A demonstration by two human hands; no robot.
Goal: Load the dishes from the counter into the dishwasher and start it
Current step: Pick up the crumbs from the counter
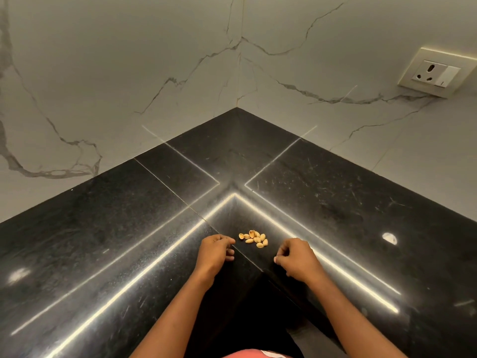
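Observation:
No dish and no dishwasher shows in the head view. A small heap of pistachio shells (pixel 254 239) lies on the black stone counter (pixel 116 228), close to its inner corner edge. My left hand (pixel 216 250) rests on the counter just left of the shells, knuckles up and fingers curled under. My right hand (pixel 296 259) rests just right of them, fingers curled, with thumb and forefinger tips together. Nothing is visible inside either hand.
The counter is L-shaped and runs into a corner of white marble wall (pixel 238 73). A wall socket with a switch (pixel 436 72) sits on the right wall. Bright light strips reflect off the polished stone.

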